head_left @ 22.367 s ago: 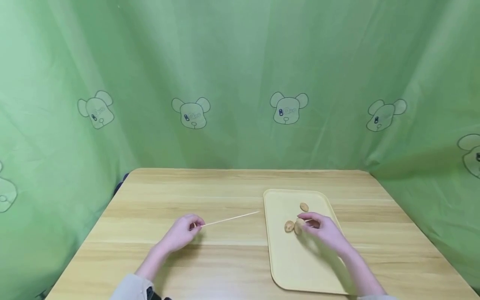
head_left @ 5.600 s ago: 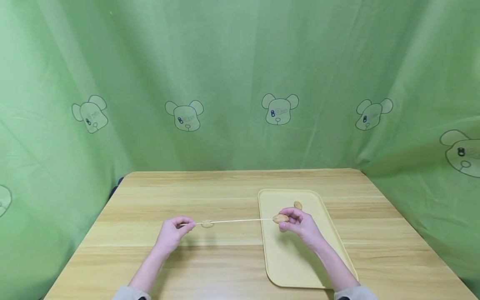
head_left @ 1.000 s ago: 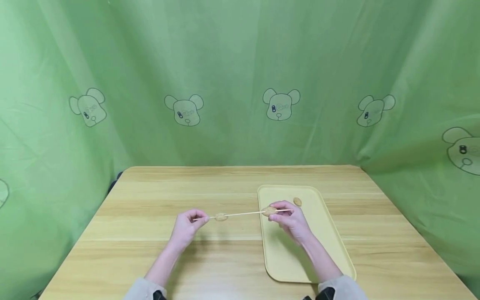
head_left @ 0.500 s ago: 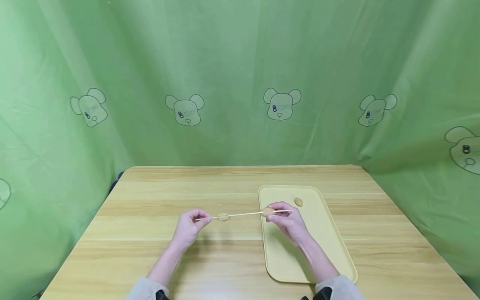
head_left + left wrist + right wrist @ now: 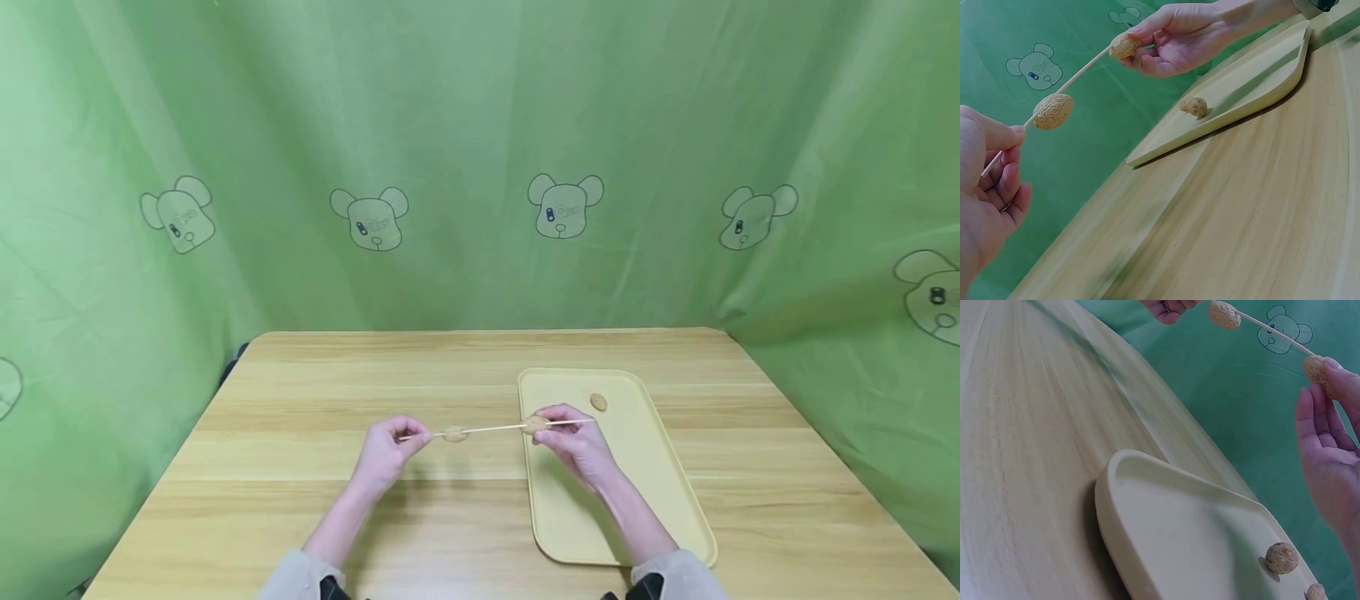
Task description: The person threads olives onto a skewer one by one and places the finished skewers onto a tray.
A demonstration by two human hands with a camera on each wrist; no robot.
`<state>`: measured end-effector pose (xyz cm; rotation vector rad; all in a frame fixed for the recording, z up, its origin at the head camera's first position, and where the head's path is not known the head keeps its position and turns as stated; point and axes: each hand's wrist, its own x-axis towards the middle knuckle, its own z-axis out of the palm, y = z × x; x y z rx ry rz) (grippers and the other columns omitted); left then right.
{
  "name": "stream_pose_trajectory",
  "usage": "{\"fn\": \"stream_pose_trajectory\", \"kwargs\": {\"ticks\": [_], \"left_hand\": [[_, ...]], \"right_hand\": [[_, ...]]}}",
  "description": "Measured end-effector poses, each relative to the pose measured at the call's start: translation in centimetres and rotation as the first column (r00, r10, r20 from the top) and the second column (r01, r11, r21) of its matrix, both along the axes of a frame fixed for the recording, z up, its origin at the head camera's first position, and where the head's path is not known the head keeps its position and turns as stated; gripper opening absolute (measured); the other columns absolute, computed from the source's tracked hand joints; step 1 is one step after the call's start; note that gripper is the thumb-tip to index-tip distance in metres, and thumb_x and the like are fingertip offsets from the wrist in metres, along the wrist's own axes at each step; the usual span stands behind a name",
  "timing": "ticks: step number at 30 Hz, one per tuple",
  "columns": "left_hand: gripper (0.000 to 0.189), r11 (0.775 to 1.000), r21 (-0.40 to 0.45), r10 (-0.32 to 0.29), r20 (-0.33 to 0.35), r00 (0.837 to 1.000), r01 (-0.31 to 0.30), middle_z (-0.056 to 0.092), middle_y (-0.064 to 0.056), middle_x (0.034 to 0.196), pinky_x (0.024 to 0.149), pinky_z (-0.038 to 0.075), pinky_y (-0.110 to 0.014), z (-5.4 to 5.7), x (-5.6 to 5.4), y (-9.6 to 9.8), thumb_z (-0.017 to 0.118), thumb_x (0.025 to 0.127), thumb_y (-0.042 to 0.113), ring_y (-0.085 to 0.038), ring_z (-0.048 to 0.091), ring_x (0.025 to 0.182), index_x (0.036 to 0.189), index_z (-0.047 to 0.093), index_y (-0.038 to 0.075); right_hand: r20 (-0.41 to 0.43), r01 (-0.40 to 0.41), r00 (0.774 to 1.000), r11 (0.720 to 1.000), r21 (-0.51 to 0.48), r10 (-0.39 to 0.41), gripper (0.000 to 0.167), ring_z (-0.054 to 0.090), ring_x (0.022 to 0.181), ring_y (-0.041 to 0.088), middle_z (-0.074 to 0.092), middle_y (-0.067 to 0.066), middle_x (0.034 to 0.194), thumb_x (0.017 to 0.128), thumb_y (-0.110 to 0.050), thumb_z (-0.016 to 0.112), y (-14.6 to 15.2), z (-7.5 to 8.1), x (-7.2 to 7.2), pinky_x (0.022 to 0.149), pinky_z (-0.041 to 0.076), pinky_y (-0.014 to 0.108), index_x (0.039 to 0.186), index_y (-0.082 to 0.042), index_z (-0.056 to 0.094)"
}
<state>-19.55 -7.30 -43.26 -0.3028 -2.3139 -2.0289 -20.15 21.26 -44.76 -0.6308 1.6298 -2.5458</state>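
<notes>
My left hand (image 5: 381, 454) pinches a thin wooden skewer (image 5: 495, 428) near its left end, above the table. Just past those fingertips, a brown oval ball (image 5: 1054, 111) with a wrinkled, meatball-like surface is threaded on the skewer. My right hand (image 5: 583, 454) holds a second such ball (image 5: 534, 424) between thumb and fingers, over the tray's left side. The skewer runs through this ball and its right end sticks out by the palm. Bare skewer shows between the two balls.
A pale yellow tray (image 5: 592, 533) lies on the wooden table (image 5: 337, 367) to the right. On it are one brown ball (image 5: 1282, 558) and another (image 5: 1315, 592), the latter cut by the frame edge. A green curtain (image 5: 465, 125) hangs behind.
Earlier the skewer was bare; later it held one ball, its tip at the second. Now it passes through both. Over the last second my left hand has shifted slightly right, towards my right hand.
</notes>
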Motion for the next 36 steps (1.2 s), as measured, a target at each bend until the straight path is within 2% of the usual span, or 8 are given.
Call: {"fn": "stream_pose_trajectory", "kwargs": {"ticks": [14, 19, 36], "left_hand": [[0.004, 1.0, 0.007, -0.012, 0.001, 1.0, 0.012, 0.061, -0.007, 0.076, 0.068, 0.046, -0.024, -0.3, 0.0, 0.5, 0.065, 0.079, -0.006, -0.016, 0.054, 0.073, 0.082, 0.063, -0.008], [0.002, 1.0, -0.005, -0.011, -0.017, 1.0, 0.011, 0.062, -0.009, 0.076, 0.068, 0.047, -0.023, -0.4, 0.0, 0.6, 0.064, 0.079, -0.006, -0.016, 0.055, 0.073, 0.08, 0.063, -0.007], [0.0, 0.999, -0.024, -0.022, 0.001, 1.0, 0.022, 0.061, -0.007, 0.076, 0.067, 0.045, -0.025, -0.4, 0.1, 0.8, 0.064, 0.08, -0.004, -0.015, 0.053, 0.073, 0.08, 0.064, -0.004]], "right_hand": [[-0.018, -0.023, 1.0, 1.0, 0.0, 0.023, 0.038, 0.065, 0.078, 0.013, 0.068, 0.003, 0.088, 0.077, 0.021, 0.052, -0.3, -0.2, -0.2, 0.073, 0.051, 0.023, 0.095, -0.008, 0.068], [-0.017, -0.021, 1.0, 1.0, 0.001, 0.021, 0.038, 0.064, 0.079, 0.013, 0.068, 0.004, 0.088, 0.076, 0.021, 0.052, -0.6, -0.4, -0.1, 0.073, 0.052, 0.023, 0.094, -0.008, 0.067], [0.004, -0.01, 1.0, 1.0, 0.017, 0.01, 0.036, 0.065, 0.08, 0.013, 0.068, 0.004, 0.089, 0.076, 0.019, 0.056, -1.2, -0.9, -0.1, 0.073, 0.052, 0.023, 0.094, -0.01, 0.067]]}}
